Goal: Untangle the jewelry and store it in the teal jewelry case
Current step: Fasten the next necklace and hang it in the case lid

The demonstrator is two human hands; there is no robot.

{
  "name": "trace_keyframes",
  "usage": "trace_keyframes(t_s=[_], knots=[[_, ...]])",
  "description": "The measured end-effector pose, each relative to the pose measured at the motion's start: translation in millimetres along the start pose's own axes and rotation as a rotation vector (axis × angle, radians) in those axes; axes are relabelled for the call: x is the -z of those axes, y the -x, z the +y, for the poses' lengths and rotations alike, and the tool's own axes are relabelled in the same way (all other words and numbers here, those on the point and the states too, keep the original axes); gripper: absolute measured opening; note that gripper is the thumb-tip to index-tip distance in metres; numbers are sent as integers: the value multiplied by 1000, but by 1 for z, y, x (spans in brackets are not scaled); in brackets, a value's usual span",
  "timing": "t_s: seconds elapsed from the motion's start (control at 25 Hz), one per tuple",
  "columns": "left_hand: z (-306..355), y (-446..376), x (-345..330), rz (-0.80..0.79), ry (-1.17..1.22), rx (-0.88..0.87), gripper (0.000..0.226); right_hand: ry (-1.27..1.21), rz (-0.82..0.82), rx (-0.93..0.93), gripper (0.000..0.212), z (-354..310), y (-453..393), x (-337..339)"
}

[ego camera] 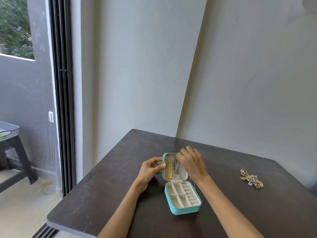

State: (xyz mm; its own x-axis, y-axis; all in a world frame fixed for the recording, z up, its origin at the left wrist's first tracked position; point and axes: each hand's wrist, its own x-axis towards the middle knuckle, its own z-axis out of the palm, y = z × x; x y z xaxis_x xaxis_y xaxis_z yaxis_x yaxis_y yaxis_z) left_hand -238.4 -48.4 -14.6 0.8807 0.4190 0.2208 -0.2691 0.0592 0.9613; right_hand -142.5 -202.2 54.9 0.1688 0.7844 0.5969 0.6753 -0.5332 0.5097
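Observation:
The teal jewelry case [173, 210] lies open on the dark table [106, 194], its lid [164, 158] standing upright. A gold chain [169, 170] and a silver chain [176, 166] hang inside the lid. My left hand [151, 169] grips the lid's left edge. My right hand [190, 160] is at the top of the lid, fingertips pinching the upper end of the silver chain. The cream tray compartments [180, 194] in the case's base hold nothing that I can see. A tangled clump of jewelry [250, 178] lies on the table to the right, apart from both hands.
The table stands in a corner against a pale wall [137, 74]. A sliding glass door [63, 100] is to the left, with a dark plastic stool [12, 146] outside. The table's near left edge [68, 227] is rounded.

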Motion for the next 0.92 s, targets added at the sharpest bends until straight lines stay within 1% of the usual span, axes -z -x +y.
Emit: trace_keyframes(t_s=[0.28, 0.6, 0.8, 0.92], knots=[[1, 1, 0, 4, 0, 3, 18, -57, 47, -2, 19, -3, 11, -10], [2, 1, 0, 0, 6, -1, 18, -95, 110, -113, 19, -3, 5, -15], [1, 0, 1, -3, -3, 5, 19, -121, 148, -119, 21, 1, 3, -9], [1, 0, 0, 6, -6, 8, 19, -127, 142, -126, 22, -1, 0, -7]])
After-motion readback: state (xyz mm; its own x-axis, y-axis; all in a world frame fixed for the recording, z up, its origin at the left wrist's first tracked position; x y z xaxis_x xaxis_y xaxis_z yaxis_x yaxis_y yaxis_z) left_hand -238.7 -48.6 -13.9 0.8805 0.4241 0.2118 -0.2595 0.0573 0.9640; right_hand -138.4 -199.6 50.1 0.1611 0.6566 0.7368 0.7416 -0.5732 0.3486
